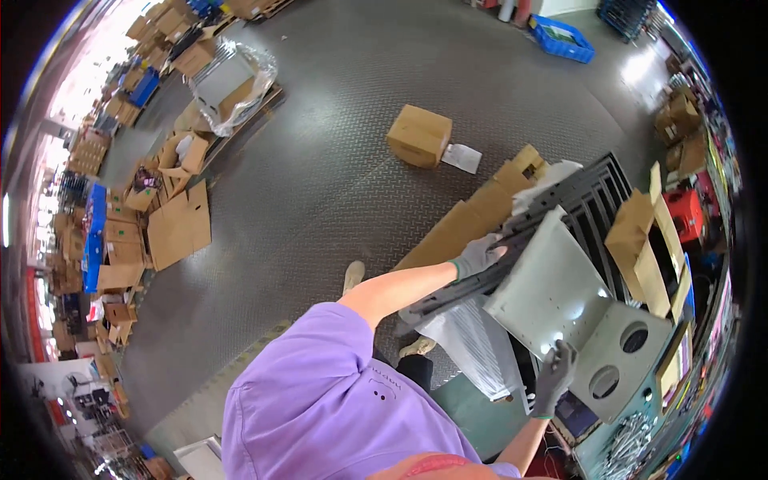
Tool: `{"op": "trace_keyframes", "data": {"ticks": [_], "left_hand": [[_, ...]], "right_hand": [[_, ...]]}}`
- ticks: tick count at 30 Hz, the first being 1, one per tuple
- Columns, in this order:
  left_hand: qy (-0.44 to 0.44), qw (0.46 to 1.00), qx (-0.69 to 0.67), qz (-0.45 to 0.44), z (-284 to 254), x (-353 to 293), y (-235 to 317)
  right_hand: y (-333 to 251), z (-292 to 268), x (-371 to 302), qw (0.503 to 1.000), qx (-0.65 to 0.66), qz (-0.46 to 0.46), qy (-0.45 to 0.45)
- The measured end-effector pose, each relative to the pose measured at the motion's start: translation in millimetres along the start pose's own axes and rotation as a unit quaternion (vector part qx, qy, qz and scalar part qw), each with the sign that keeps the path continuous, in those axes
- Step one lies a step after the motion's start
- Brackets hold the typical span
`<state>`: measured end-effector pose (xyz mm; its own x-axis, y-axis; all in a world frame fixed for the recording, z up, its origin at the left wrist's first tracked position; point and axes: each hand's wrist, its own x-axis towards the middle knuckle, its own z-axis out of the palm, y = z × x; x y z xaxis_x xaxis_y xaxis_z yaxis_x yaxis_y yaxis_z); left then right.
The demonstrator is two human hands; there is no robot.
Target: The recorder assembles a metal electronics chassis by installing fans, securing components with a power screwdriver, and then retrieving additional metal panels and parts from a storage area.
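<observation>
My left hand (481,256), in a grey glove with a bare fingertip showing, is closed on the near edge of a black slatted plastic frame (606,186). Over that frame lies a bent grey sheet-metal panel (548,276), its end plate pierced by two round holes. My right hand (555,378), gloved too, grips the panel's lower edge near the bend, with the fingers partly curled over the metal. Beneath the panel, a clear-wrapped ribbed piece (474,348) sticks out, partly covered.
Flattened cardboard (464,228) lies beside the frame. On the patterned floor stands a closed carton (420,134) by a white sheet (462,158). An open carton (640,252) and a pile of small metal parts (630,448) are at right. A plastic-wrapped pallet load (228,84) stands far left.
</observation>
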<state>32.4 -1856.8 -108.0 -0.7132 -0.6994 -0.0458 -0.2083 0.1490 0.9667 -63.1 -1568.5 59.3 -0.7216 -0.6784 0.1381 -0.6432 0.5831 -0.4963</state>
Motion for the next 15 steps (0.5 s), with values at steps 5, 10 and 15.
{"op": "trace_keyframes", "data": {"ticks": [5,10,15], "left_hand": [[-0.040,0.964,0.104,-0.240,-141,-49,-116],[-0.123,0.888,0.173,-0.407,-304,-106,-238],[0.024,0.842,0.155,-0.516,-375,-71,-248]], "right_hand": [[-132,85,22,0.992,0.085,-0.067,-0.060],[-242,199,73,0.964,0.124,-0.002,-0.236],[-231,289,106,0.955,0.069,-0.007,-0.289]]}}
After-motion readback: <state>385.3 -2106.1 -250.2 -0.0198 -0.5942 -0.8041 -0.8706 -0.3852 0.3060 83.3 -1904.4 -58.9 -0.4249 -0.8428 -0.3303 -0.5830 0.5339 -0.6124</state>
